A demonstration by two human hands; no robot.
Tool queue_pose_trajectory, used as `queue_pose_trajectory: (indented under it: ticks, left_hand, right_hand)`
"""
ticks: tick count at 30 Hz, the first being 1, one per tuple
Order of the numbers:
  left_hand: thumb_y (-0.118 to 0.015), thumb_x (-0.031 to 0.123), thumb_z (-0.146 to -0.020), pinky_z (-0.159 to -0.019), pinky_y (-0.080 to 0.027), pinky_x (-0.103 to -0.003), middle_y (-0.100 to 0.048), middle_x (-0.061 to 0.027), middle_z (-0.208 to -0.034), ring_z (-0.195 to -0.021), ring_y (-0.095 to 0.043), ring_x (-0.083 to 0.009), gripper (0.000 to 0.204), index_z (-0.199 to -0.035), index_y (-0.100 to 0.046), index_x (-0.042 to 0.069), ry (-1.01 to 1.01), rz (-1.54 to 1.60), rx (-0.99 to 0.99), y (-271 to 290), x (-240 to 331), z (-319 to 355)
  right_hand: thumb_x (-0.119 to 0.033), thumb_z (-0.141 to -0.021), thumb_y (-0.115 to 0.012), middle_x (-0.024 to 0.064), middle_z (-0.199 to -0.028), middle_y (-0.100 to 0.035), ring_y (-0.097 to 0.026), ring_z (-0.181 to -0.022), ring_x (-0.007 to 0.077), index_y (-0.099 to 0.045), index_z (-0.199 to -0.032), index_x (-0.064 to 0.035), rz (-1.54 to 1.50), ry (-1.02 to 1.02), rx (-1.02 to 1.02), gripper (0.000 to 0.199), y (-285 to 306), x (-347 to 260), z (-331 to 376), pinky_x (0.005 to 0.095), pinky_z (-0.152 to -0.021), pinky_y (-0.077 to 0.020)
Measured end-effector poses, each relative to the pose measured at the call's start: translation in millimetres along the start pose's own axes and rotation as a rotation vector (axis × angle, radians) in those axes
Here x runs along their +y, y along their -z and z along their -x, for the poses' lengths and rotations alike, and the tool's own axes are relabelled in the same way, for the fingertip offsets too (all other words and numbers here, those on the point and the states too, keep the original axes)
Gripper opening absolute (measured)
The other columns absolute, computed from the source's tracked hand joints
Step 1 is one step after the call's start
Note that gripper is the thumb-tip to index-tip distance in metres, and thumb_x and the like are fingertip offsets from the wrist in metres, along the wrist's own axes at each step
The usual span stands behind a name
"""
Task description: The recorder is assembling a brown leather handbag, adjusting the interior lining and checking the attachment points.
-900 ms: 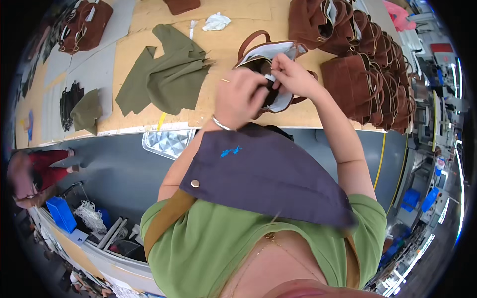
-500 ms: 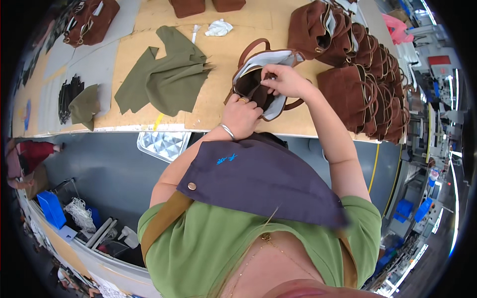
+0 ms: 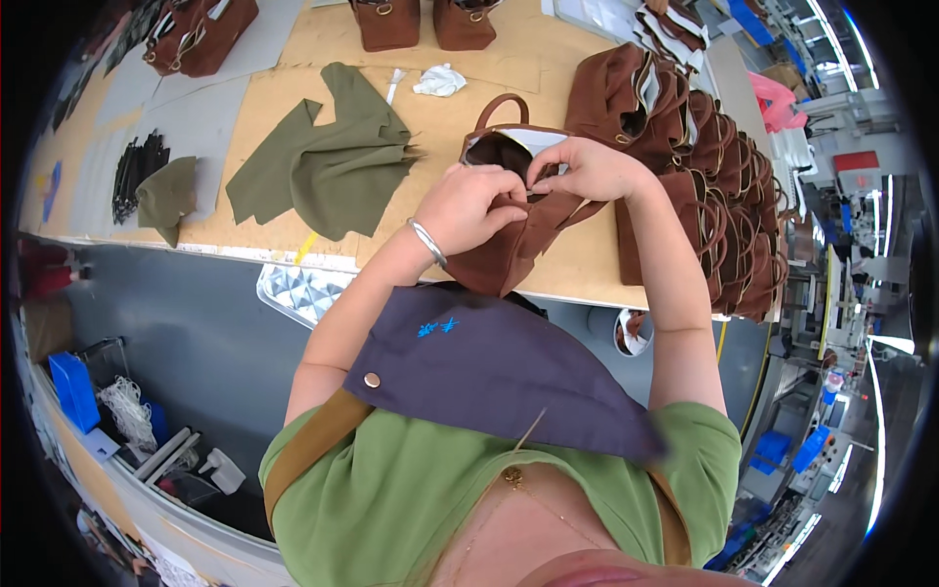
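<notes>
Where the left hand (image 3: 474, 210) and right hand (image 3: 587, 171) come together, one brown bag (image 3: 494, 256) sits beneath them at the near edge of the counter (image 3: 435, 127). Two upright bags (image 3: 386, 24) stand beyond the hands, with one white crumpled wad (image 3: 440, 80) between; rightward, a cluster of bags (image 3: 675, 210) overlaps too much to count. Leftward lies one large olive cloth (image 3: 328, 157). Both hands are nearly closed, thumbs and fingertips pinching the brown bag's opening.

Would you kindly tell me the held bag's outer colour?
The bag is reddish brown outside, best seen in the head view.
</notes>
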State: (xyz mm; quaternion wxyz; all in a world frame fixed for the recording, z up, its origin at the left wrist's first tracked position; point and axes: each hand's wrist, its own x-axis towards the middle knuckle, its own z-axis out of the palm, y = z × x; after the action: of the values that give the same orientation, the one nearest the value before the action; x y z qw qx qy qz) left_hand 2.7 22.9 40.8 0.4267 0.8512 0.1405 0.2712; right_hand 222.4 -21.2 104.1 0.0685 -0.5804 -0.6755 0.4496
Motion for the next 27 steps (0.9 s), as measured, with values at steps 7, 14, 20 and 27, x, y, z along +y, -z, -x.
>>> queue_pose_trajectory:
  ticks: [7, 14, 20, 27]
  left_hand:
    - [-0.072, 0.008, -0.081, -0.070, -0.048, -0.029, -0.062, -0.0069, -0.095, -0.082, -0.061, -0.0170, 0.009, -0.085, -0.064, 0.007, 0.043, 0.143, 0.003, 15.8, -4.2, -9.4]
    - [-0.071, 0.020, -0.082, -0.075, -0.047, -0.034, -0.064, -0.0052, -0.099, -0.090, -0.060, -0.0244, 0.015, -0.084, -0.062, 0.009, 0.086, 0.056, -0.090, 16.9, -5.7, -8.2]
    - [-0.075, 0.022, -0.079, -0.071, -0.047, -0.034, -0.062, -0.0051, -0.087, -0.083, -0.058, -0.0235, 0.018, -0.083, -0.065, 0.008, 0.094, 0.060, -0.002, 14.7, -8.3, -4.6]
    - [-0.078, 0.021, -0.077, -0.070, -0.047, -0.033, -0.061, -0.0054, -0.085, -0.082, -0.058, -0.0225, 0.020, -0.080, -0.066, 0.006, 0.114, 0.086, 0.030, 13.5, -10.6, -1.1]
  right_hand:
    - [-0.003, -0.088, -0.065, -0.0009, -0.087, -0.067, -0.057, -0.083, 0.0072, -0.068, -0.095, -0.0020, -0.152, 0.037, -0.033, 0.008, 10.6, -8.6, 0.8, 0.0232, -0.079, -0.0466]
    - [-0.011, -0.085, -0.068, 0.0063, -0.090, -0.069, -0.060, -0.084, 0.0164, -0.070, -0.097, -0.0062, -0.117, -0.065, -0.070, 0.013, 5.7, -11.2, 0.2, 0.0289, -0.083, -0.0470]
    - [-0.010, -0.086, -0.068, 0.0046, -0.087, -0.069, -0.059, -0.083, 0.0130, -0.070, -0.098, -0.0048, -0.168, 0.000, -0.020, 0.013, 2.9, -3.9, -4.4, 0.0279, -0.081, -0.0472]
    - [-0.010, -0.086, -0.069, 0.0042, -0.088, -0.069, -0.059, -0.083, 0.0124, -0.070, -0.100, -0.0049, -0.143, -0.032, -0.071, 0.014, 4.2, -16.7, -6.5, 0.0276, -0.081, -0.0472]
